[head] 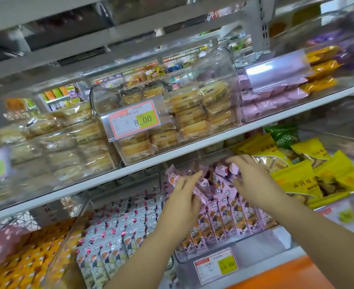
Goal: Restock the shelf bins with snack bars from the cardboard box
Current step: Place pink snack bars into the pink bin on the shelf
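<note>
Both my hands in clear bin (224, 250): left hand (185, 197) open-fingered on pink snack bars (224, 215); right hand (253, 180) pinching one pink bar (233, 168).

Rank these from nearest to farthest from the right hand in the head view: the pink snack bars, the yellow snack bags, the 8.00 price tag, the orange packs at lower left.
1. Pink snack bars: under the right hand, in the clear bin.
2. Yellow snack bags: just to its right.
3. 8.00 price tag: up and left, on the shelf above.
4. Orange packs: far lower left.
</note>
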Motion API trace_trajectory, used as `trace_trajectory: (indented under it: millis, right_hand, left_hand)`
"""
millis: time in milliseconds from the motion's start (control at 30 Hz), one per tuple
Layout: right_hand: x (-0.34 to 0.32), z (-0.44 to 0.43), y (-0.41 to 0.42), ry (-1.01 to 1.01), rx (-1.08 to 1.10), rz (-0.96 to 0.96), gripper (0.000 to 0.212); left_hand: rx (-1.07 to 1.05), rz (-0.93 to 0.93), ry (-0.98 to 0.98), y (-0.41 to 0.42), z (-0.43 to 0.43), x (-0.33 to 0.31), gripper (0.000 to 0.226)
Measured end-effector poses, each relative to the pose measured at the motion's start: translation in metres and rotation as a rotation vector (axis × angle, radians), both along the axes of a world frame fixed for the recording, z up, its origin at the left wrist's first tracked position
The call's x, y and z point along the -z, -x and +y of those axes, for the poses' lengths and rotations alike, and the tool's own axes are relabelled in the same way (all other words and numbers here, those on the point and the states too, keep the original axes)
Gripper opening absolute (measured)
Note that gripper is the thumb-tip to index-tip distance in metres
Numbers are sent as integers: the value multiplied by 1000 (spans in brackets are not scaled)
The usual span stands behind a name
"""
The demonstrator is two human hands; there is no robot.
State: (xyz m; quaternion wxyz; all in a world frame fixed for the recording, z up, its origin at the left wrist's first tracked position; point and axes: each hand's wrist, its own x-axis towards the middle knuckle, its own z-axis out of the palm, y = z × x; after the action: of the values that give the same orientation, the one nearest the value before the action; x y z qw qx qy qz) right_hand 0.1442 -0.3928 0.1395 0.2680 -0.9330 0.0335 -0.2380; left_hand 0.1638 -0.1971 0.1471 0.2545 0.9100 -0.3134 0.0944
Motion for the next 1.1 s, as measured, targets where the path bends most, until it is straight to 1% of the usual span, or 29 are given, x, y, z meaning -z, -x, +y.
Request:
trace_trajectory:
  millis: [133, 200, 233, 333, 500, 600, 733, 800, 900, 967, 1000, 1033, 1100]
  right_hand:
    - [-11, -3, 10, -76, -21, -220, 41]
    - [-19, -3, 20, -101, -58, -281, 39]
    - [-23, -3, 25, -126, -80, -283, 39]
    - [-33, -2, 39, -209, -134, -235, 43]
    - [-39, -6, 48, -358, -171, -184, 37]
    - [-39, -7, 48, -388, -188, -145, 35]
    - [-37, -4, 40, -378, -232, -40, 25]
    - [-34, -1, 37, -433, -247, -5, 22]
    - [-32, 2, 37, -492, -314, 86, 22]
    - [-30, 5, 38, -511, -365, 160, 19]
    - [-30, 6, 38, -516, -378, 181, 20]
    - [-31, 7, 37, -519, -380, 187, 23]
    - [-32, 8, 36, -532, -374, 175, 28]
  left_hand:
    - [6, -56, 20, 2, -6, -2, 55]
    - [2, -85, 35, 3, -11, -2, 52]
    - [2, -91, 38, 5, -13, -2, 48]
    - [15, -102, 24, 9, -20, -1, 41]
    - [65, -75, 2, 12, -26, -1, 39]
    - [59, -59, -40, 12, -28, -3, 38]
    - [58, -114, -70, 13, -30, -7, 50]
    - [68, -146, -84, 16, -27, -9, 53]
    - [77, -182, -55, 17, -20, -9, 49]
    - [74, -161, -11, 20, -17, -11, 44]
    - [75, -144, 24, 21, -16, -12, 45]
    - [75, -119, 68, 23, -15, -12, 51]
    - [41, -45, 174, 29, -14, -14, 72]
